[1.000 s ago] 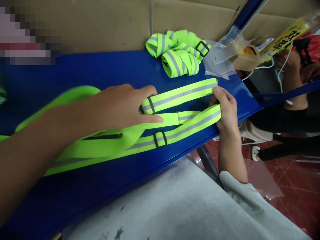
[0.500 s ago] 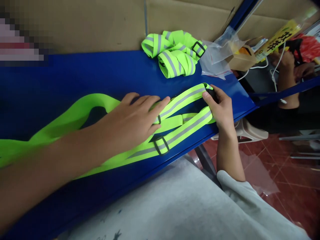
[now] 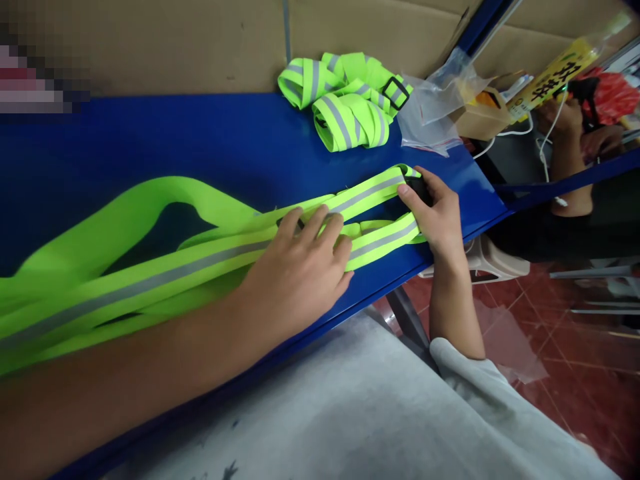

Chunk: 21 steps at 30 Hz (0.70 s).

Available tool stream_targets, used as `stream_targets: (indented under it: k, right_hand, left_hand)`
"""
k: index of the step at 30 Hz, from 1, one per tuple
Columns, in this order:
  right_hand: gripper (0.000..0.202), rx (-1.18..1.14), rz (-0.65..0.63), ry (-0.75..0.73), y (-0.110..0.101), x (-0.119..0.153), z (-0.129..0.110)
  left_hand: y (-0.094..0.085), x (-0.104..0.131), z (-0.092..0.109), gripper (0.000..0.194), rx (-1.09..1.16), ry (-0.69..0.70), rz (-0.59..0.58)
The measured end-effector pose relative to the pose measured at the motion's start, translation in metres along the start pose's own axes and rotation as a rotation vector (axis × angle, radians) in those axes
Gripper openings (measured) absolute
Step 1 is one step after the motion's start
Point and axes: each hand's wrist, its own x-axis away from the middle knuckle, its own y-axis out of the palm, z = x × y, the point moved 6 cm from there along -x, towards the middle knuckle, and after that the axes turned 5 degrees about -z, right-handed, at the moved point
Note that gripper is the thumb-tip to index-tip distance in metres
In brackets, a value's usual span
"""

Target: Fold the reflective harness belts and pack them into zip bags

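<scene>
One grey stripe [image 3: 200,265] (roughly centred) runs along the yellow-green strap [image 3: 165,291].

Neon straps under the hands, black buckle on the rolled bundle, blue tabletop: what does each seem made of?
Straps: likely synthetic fabric, matte; they bend softly, and the grey stripe may be reflective tape.
Buckle: probably hard plastic, possibly coated metal; a rigid-looking black frame.
Tabletop: painted metal or laminate, I can't tell which; smooth with a faint sheen.
</scene>
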Motion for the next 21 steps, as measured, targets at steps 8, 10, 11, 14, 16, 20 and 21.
stream_targets:
  k: [8,10,11,14,16,20,21]
  right_hand:
    - [0.074,0.079,-0.028,-0.055,0.003,0.003,-0.008]
    - [0.075,0.134,-0.028,-0.079,0.004,0.004,-0.012]
    - [0.076,0.155,-0.027,-0.085,0.004,0.005,-0.014]
    - [0.076,0.19,-0.028,-0.093,0.005,0.005,-0.016]
    - [0.075,0.199,-0.026,-0.096,0.006,0.004,-0.017]
    - [0.072,0.198,-0.019,-0.081,0.006,0.004,-0.016]
    - [0.072,0.2,-0.018,-0.078,0.005,0.004,-0.016]
  left_hand:
    - [-0.004,-0.001,0.0,0.02,-0.204,0.09,-0.098]
    - [-0.004,-0.004,-0.007,0.021,-0.212,0.095,-0.077]
    - [-0.004,-0.005,-0.011,0.021,-0.214,0.08,-0.063]
    - [-0.004,-0.01,-0.017,0.031,-0.257,0.028,-0.026]
    - [-0.004,-0.012,-0.016,0.043,-0.306,0.006,-0.013]
    - [-0.008,-0.009,-0.012,0.05,-0.228,-0.042,0.007]
    - [-0.009,-0.008,-0.013,0.049,-0.163,-0.059,0.017]
